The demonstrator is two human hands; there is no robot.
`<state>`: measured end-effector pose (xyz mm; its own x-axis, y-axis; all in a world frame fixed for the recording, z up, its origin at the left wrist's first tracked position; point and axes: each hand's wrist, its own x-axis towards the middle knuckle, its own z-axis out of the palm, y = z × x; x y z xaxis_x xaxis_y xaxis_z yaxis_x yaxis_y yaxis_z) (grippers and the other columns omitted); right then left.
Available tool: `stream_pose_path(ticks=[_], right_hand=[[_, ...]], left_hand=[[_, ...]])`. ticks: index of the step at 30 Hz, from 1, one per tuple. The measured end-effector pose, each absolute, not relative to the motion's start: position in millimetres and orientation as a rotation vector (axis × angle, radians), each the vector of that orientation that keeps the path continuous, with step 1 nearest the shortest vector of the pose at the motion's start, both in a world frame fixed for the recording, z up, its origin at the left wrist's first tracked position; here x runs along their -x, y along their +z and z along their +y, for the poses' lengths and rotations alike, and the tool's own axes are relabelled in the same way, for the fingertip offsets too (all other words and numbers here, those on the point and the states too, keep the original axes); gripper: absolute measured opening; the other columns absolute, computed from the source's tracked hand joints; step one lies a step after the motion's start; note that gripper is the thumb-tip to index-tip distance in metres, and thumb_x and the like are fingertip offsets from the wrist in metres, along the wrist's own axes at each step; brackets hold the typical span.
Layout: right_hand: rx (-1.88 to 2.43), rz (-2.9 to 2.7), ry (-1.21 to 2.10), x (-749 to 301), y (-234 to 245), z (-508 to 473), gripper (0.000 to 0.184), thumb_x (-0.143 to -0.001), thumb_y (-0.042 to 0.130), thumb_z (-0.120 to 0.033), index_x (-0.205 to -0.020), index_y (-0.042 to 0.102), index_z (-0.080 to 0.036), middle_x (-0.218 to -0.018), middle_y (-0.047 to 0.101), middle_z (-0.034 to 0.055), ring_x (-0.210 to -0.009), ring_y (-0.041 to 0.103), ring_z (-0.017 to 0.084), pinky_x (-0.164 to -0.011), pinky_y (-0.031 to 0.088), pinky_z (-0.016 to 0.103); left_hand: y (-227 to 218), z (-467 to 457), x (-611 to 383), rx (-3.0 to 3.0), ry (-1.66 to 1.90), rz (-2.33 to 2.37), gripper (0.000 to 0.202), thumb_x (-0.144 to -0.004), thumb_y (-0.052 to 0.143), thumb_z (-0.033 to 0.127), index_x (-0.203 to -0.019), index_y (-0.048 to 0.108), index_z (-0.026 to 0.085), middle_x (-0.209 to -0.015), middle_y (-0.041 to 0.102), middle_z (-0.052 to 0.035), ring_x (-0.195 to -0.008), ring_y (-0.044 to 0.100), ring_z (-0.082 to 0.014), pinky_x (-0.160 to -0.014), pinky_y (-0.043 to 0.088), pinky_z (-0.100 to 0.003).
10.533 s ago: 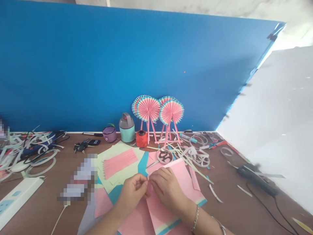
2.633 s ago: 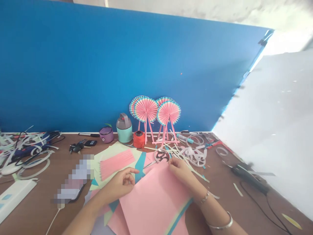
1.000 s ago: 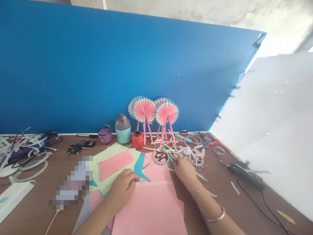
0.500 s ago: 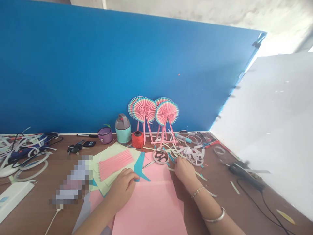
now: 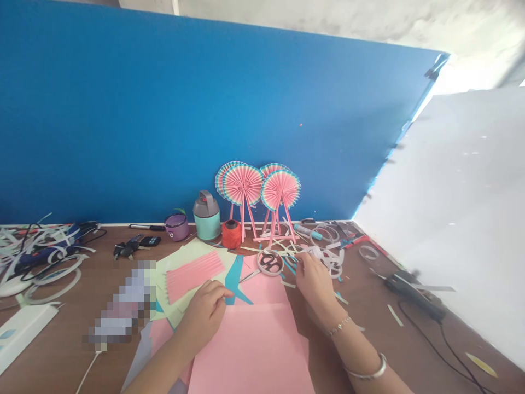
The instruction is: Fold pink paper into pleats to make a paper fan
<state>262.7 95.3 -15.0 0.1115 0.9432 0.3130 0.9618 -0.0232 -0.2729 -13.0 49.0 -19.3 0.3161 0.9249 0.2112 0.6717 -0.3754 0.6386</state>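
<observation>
My left hand [image 5: 207, 309] rests on the papers with its index finger stretched out toward a cut blue paper piece [image 5: 234, 282]. Its palm and other fingertips are turned from view; nothing shows in it. Under and beside it lie a large pink paper sheet [image 5: 250, 350] and pale green paper [image 5: 180, 257] bearing a pleated pink paper strip [image 5: 194, 273]. Over the paper strips [image 5: 289, 249] on the right is my right hand [image 5: 315, 282], fingertips pinched together; what they hold, if anything, is hidden. Between the hands, scissors [image 5: 250, 275] lie with their handles inside a tape roll [image 5: 281, 267].
Pleated pink paper wheels [image 5: 281, 189] on stands are at the back. Beside them sit a red thread spool [image 5: 232, 235], a turquoise flask [image 5: 207, 224] and a purple pot [image 5: 176, 227]. A black corded tool [image 5: 414, 295] lies right; a white power strip [image 5: 24, 334] lies left.
My right hand has shifted slightly right and up, over the strips and curls of white tape. My left hand has barely moved.
</observation>
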Motion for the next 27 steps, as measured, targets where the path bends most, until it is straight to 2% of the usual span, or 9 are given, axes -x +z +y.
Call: stream_pose_path(ticks=[4, 6, 9, 12, 14, 16, 19, 22, 27], right_hand=[[1.525, -1.761, 0.124, -254.3, -5.8, 85.4, 0.024, -0.090, 0.035, -0.017, -0.109, 0.050, -0.016, -0.098, 0.059, 0.0093, -0.089, 0.057, 0.020, -0.078, 0.044, 0.030], [1.386, -1.772, 0.313, -244.4, 1.2, 76.2, 0.020, -0.091, 0.037, -0.020, -0.104, 0.051, -0.019, -0.091, 0.060, 0.0059, -0.083, 0.058, 0.018, -0.075, 0.046, 0.029], [1.144, -1.886, 0.571, -226.7, 6.6, 62.0, 0.020, -0.090, 0.039, -0.017, -0.104, 0.052, -0.022, -0.083, 0.060, 0.0024, -0.075, 0.060, 0.015, -0.072, 0.047, 0.028], [0.909, -1.982, 0.698, -211.3, 3.8, 52.2, 0.023, -0.087, 0.041, -0.013, -0.104, 0.053, -0.022, -0.076, 0.060, 0.0008, -0.072, 0.059, 0.014, -0.070, 0.048, 0.028], [0.818, -2.005, 0.769, -204.7, 0.7, 48.8, 0.025, -0.086, 0.042, -0.011, -0.104, 0.054, -0.023, -0.078, 0.060, 0.0009, -0.072, 0.060, 0.013, -0.069, 0.048, 0.027], [0.797, -1.997, 0.816, -201.7, -0.6, 47.6, 0.025, -0.085, 0.043, -0.010, -0.103, 0.056, -0.023, -0.080, 0.060, 0.0013, -0.072, 0.060, 0.012, -0.068, 0.049, 0.026], [0.807, -1.958, 0.846, -203.1, 0.3, 49.2, 0.023, -0.085, 0.044, -0.011, -0.101, 0.057, -0.022, -0.082, 0.060, 0.0017, -0.072, 0.061, 0.012, -0.067, 0.050, 0.026], [0.832, -1.937, 0.826, -208.4, 1.4, 52.9, 0.022, -0.086, 0.043, -0.010, -0.099, 0.056, -0.022, -0.088, 0.060, 0.0026, -0.072, 0.062, 0.011, -0.070, 0.050, 0.027], [0.896, -2.012, 0.693, -214.6, 0.2, 58.0, 0.025, -0.085, 0.042, -0.009, -0.100, 0.057, -0.022, -0.086, 0.063, 0.0037, -0.080, 0.061, 0.014, -0.075, 0.050, 0.030]], left_hand=[[-17.9, 48.4, 12.7, -2.099, 0.855, 1.419, 0.032, -0.085, 0.034, 0.015, -0.090, 0.064, 0.021, -0.092, 0.063, -0.0071, -0.090, 0.058, -0.0218, -0.084, 0.047, -0.038], [-15.5, 46.1, 11.7, -2.065, 0.904, 1.419, 0.031, -0.087, 0.036, 0.019, -0.101, 0.063, 0.022, -0.103, 0.063, -0.0080, -0.100, 0.056, -0.0224, -0.089, 0.046, -0.039], [-11.0, 40.3, 9.8, -2.107, 0.969, 1.370, 0.040, -0.088, 0.042, 0.025, -0.128, 0.048, 0.028, -0.132, 0.049, -0.0081, -0.124, 0.041, -0.0252, -0.104, 0.035, -0.045], [-6.3, 33.7, 7.2, -2.123, 0.914, 1.247, 0.048, -0.090, 0.042, 0.030, -0.138, 0.036, 0.031, -0.145, 0.036, -0.0057, -0.134, 0.027, -0.0257, -0.109, 0.027, -0.047], [-4.0, 30.8, 5.0, -2.047, 0.853, 1.169, 0.044, -0.092, 0.038, 0.033, -0.136, 0.038, 0.030, -0.139, 0.044, -0.0070, -0.129, 0.035, -0.0237, -0.107, 0.032, -0.043], [-2.9, 30.4, 3.3, -1.954, 0.798, 1.144, 0.039, -0.093, 0.035, 0.036, -0.130, 0.047, 0.028, -0.121, 0.057, -0.0082, -0.116, 0.048, -0.0221, -0.100, 0.039, -0.040], [-2.4, 34.3, 3.4, -1.848, 0.756, 1.210, 0.032, -0.091, 0.040, 0.038, -0.109, 0.063, 0.026, -0.097, 0.064, -0.0059, -0.100, 0.056, -0.0216, -0.091, 0.044, -0.038], [0.7, 40.5, 7.7, -1.766, 0.767, 1.294, 0.026, -0.085, 0.048, 0.037, -0.092, 0.069, 0.025, -0.093, 0.065, -0.0045, -0.096, 0.057, -0.0220, -0.082, 0.047, -0.033], [11.3, 46.2, 16.2, -1.656, 0.767, 1.384, 0.024, -0.081, 0.051, 0.036, -0.089, 0.070, 0.023, -0.091, 0.066, -0.0040, -0.091, 0.061, -0.0215, -0.077, 0.048, -0.032]])
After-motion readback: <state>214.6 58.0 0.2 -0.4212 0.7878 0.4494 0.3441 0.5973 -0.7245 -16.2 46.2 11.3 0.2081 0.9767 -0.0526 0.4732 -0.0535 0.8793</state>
